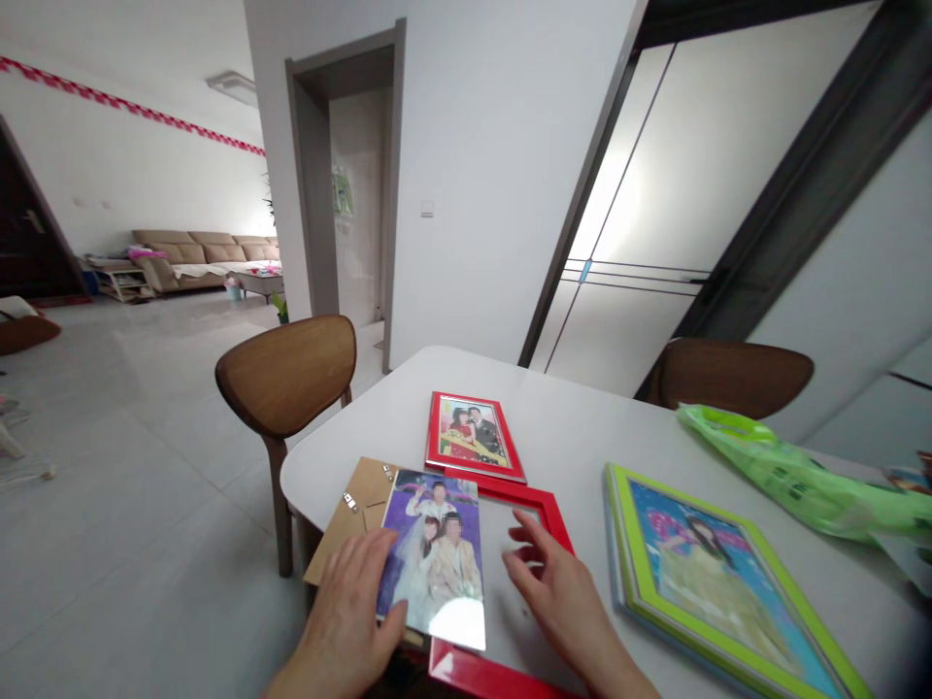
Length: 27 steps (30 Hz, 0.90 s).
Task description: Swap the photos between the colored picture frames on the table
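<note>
A glossy photo [466,573] of people in wedding clothes lies partly over a brown backing board [356,495] and partly over a red picture frame [557,519]. My left hand [353,592] rests on the board and the photo's left edge, fingers flat and thumb spread out near the lower corner. Metal clips show on the board's upper part. Right of the photo, my right hand [553,592] hovers over the frame's opening, fingers apart and slightly curled, holding nothing. Part of the frame is hidden under the photo and board.
Just beyond is another red frame [514,442] with a couple's picture in it. Stacked green frames [618,524] lie at the right, near a green plastic bag [801,485]. Wooden chairs [291,369] stand by the white table [568,408], whose rounded edge is at the left.
</note>
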Motion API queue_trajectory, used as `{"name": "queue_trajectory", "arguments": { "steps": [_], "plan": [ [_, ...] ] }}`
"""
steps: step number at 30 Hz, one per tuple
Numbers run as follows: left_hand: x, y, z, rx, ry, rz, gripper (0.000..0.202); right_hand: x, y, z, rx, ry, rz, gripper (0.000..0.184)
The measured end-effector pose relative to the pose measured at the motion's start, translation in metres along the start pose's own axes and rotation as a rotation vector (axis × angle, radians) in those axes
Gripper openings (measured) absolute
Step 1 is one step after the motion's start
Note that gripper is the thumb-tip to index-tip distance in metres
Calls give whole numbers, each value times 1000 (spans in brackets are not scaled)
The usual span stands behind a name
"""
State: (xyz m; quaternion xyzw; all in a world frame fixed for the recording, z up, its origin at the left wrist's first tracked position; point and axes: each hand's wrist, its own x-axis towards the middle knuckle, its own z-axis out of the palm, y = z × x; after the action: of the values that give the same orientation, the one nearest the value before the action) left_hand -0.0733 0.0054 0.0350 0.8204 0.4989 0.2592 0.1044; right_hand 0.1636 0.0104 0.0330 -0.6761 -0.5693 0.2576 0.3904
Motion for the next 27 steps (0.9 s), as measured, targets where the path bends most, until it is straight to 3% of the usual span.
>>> {"name": "queue_trajectory", "arguments": {
  "steps": [3,5,9,11,15,18,21,24,27],
  "plan": [
    [1,17,8,-75,-94,121,63,1,-18,24,464,-140,209,64],
    [5,24,15,-96,-131,183,69,2,-34,30,692,-233,249,59],
    [19,31,18,-238,33,277,60,-1,-69,20,918,-295,168,42],
    [27,37,11,-409,172,241,49,-5,-78,14,934,-221,174,45],
    [36,63,-2,-923,366,-76,33,-12,-66,14,875,-144,327,50],
    [34,80,1,-1235,286,-225,38,-15,-47,17,935,-177,326,46],
    [30,80,12,-1321,175,-248,48,-15,-31,4,892,-100,274,44],
    [28,67,19,-1228,80,-232,55,-13,-19,-22,763,-78,350,49],
    [25,56,19,-918,-45,-223,53,-13,-11,-44,716,-102,427,55]
  ]
}}
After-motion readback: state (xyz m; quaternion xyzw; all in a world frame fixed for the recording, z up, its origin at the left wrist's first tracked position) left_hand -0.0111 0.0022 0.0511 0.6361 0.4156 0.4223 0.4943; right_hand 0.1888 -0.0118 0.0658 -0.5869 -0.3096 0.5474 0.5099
